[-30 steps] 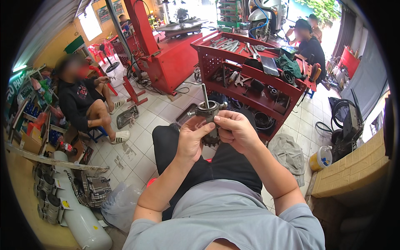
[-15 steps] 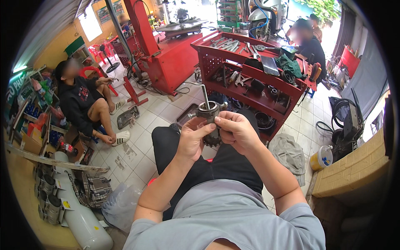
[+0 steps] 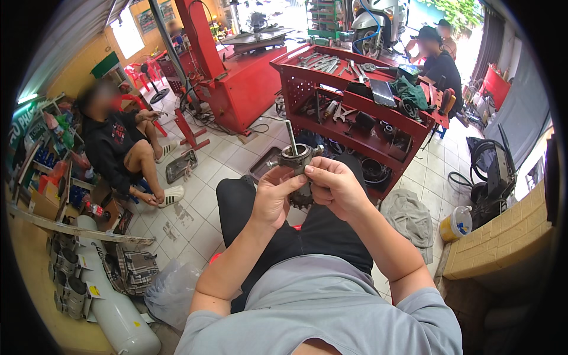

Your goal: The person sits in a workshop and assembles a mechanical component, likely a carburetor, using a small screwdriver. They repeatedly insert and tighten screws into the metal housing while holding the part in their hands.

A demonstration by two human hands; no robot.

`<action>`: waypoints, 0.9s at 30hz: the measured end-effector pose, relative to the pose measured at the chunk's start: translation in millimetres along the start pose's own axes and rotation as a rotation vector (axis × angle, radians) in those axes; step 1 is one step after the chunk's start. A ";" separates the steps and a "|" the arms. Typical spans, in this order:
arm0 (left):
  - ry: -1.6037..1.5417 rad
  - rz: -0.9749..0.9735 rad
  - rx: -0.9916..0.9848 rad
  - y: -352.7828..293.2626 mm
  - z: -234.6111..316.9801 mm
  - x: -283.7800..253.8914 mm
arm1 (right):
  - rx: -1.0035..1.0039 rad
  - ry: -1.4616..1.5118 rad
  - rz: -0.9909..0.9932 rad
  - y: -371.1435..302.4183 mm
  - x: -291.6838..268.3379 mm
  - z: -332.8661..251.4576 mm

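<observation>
Above my lap, both hands hold a dark, greasy round metal machine part (image 3: 295,158) upright. It has a ring-shaped open top, a stub on each side and a toothed lower edge. A thin metal rod (image 3: 291,137) sticks up out of the ring, leaning slightly. My left hand (image 3: 273,196) is closed around its left side, thumb toward the front. My right hand (image 3: 338,186) grips the right side with thumb and bent fingers, the two thumbs close together. The fingers and palms hide much of the part's middle.
Ahead to the right stands a red tool cart (image 3: 349,89) with wrenches and loose parts. A black tray (image 3: 182,167) lies on the tiled floor, near a seated person (image 3: 121,139). A grey cloth (image 3: 408,219) and a white bucket (image 3: 454,225) are at right, a grey cylinder (image 3: 115,296) at left.
My hands and the metal part hold the same position. At the back right, a person behind the cart has raised their head slightly.
</observation>
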State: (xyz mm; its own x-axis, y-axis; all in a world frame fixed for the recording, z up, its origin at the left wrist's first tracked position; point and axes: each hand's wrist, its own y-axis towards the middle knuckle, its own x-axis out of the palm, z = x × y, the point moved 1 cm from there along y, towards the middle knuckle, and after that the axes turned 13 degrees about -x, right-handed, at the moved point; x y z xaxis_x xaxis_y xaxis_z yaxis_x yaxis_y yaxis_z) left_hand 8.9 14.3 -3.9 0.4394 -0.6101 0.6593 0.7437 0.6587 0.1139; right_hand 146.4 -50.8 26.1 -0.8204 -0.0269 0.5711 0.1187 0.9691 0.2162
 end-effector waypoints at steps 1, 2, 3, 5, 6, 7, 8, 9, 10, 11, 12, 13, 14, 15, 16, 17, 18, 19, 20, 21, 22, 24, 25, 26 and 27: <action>-0.009 -0.002 -0.007 -0.2 0.7 -0.3 | 0.007 -0.026 -0.002 -0.7 0.0 -1.4; -0.019 0.019 -0.029 -0.3 1.0 -1.0 | 0.015 -0.051 -0.003 -1.2 -0.4 -2.5; -0.027 0.040 -0.050 -0.3 1.3 -1.5 | -0.002 -0.052 0.024 -1.2 -3.1 -1.8; -0.020 0.075 -0.068 0.0 3.4 -1.6 | -0.035 -0.054 0.078 -0.3 -9.1 1.0; -0.008 0.091 -0.064 0.2 5.4 -0.9 | -0.071 -0.135 0.053 -0.8 -7.6 -0.5; 0.005 0.108 -0.061 0.1 6.6 -0.8 | -0.107 -0.216 0.027 -1.7 -4.4 -3.3; 0.008 0.109 -0.064 -0.4 6.5 -1.8 | -0.143 -0.297 0.000 -2.7 -1.0 -5.9; 0.012 0.109 -0.065 -0.6 6.6 -3.5 | -0.232 -0.352 0.000 -4.0 3.8 -7.8; 0.017 0.110 -0.066 -0.9 6.7 -4.5 | -0.322 -0.406 0.000 -6.2 9.3 -8.7; 0.007 0.104 -0.073 -1.4 6.8 -3.9 | -0.412 -0.460 -0.001 -7.4 12.3 -9.2; -0.003 0.097 -0.079 -1.8 6.6 -2.3 | -0.516 -0.582 -0.003 -7.4 11.7 -9.3; -0.013 0.091 -0.085 -2.3 6.6 -0.6 | -0.620 -0.703 -0.005 -7.2 9.9 -8.9; -0.012 0.099 -0.089 -2.8 6.8 0.5 | -0.724 -0.824 -0.007 -7.5 9.0 -9.1; -0.011 0.108 -0.095 -3.4 6.9 1.7 | -0.711 -0.839 -0.004 -9.3 10.4 -11.4; -0.011 0.118 -0.100 -4.1 7.3 3.1 | -0.697 -0.855 -0.002 -12.1 13.5 -15.4; -0.005 0.124 -0.107 -5.0 8.5 5.5 | -0.684 -0.870 0.001 -13.5 15.2 -17.5; 0.002 0.129 -0.116 -5.8 9.9 9.3 | -0.733 -0.935 -0.009 -13.4 13.9 -16.6; 0.009 0.133 -0.125 -6.0 10.0 11.4 | -0.783 -1.001 -0.018 -12.5 11.4 -14.4; 0.035 0.136 -0.095 -5.4 8.1 12.0 | -0.832 -1.066 -0.028 -11.9 9.7 -13.4; 0.063 0.141 -0.060 -4.6 6.1 11.5 | -0.912 -1.152 -0.057 -10.5 9.9 -14.2; 0.090 0.146 -0.026 -4.2 4.7 10.9 | -0.992 -1.237 -0.087 -8.9 9.8 -15.7; 0.110 0.149 -0.019 -4.1 2.8 9.1 | -1.031 -1.309 -0.060 -10.5 10.5 -13.4; 0.119 0.149 -0.017 -3.9 2.4 8.7 | -1.012 -1.291 -0.061 -11.0 10.7 -13.4; 0.116 0.152 -0.017 -4.0 3.1 9.4 | -0.993 -1.274 -0.062 -11.4 11.2 -13.8; 0.113 0.155 -0.019 -4.6 3.8 11.0 | -0.973 -1.257 -0.063 -12.2 11.3 -14.2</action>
State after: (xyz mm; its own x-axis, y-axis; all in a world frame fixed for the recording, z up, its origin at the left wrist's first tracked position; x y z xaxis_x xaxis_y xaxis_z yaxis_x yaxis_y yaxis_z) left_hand 8.5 6.2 5.6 0.6021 -0.5484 0.5802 0.6719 0.7406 0.0028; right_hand 143.6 -66.5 41.2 -0.6984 0.6295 -0.3405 -0.0393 0.4413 0.8965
